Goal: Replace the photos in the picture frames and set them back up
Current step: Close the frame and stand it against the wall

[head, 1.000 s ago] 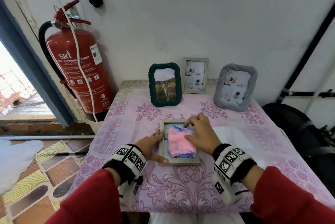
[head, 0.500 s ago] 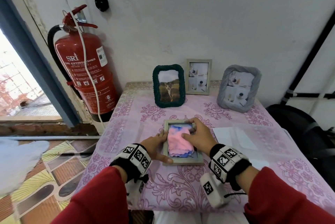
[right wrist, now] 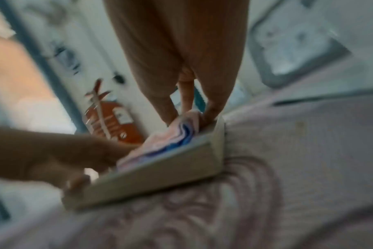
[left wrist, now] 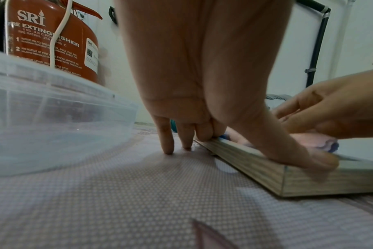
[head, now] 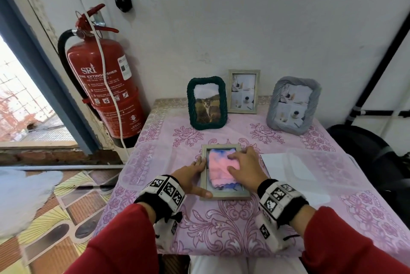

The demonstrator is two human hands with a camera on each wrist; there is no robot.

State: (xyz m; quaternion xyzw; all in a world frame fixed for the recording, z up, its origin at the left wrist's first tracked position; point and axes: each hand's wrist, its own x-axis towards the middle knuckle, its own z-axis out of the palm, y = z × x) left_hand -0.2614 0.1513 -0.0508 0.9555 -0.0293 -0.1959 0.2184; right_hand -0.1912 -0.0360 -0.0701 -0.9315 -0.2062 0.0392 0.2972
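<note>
A pale wood picture frame (head: 224, 196) lies flat on the pink tablecloth, also seen in the wrist views (left wrist: 256, 160) (right wrist: 160, 176). A pink and blue cloth (head: 218, 167) (right wrist: 160, 143) covers its glass. My right hand (head: 244, 167) (right wrist: 187, 116) presses the cloth down from the right, with the cloth bunched between thumb and fingers. My left hand (head: 190, 176) (left wrist: 262, 148) steadies the frame's left rim. Its thumb lies across the near left corner and its outer fingertips rest on the table. The photo under the cloth is hidden.
Three frames stand at the back: a green braided one (head: 207, 103), a slim wooden one (head: 243, 92) and a grey braided one (head: 292, 105). Clear plastic boxes sit left (head: 146, 163) and right (head: 310, 163). A white sheet (head: 275, 165) lies right. A fire extinguisher (head: 104, 87) stands left.
My right hand has slid from the frame's far rim to its right side, shifting the cloth a little over the glass. The left hand keeps its place on the left rim.
</note>
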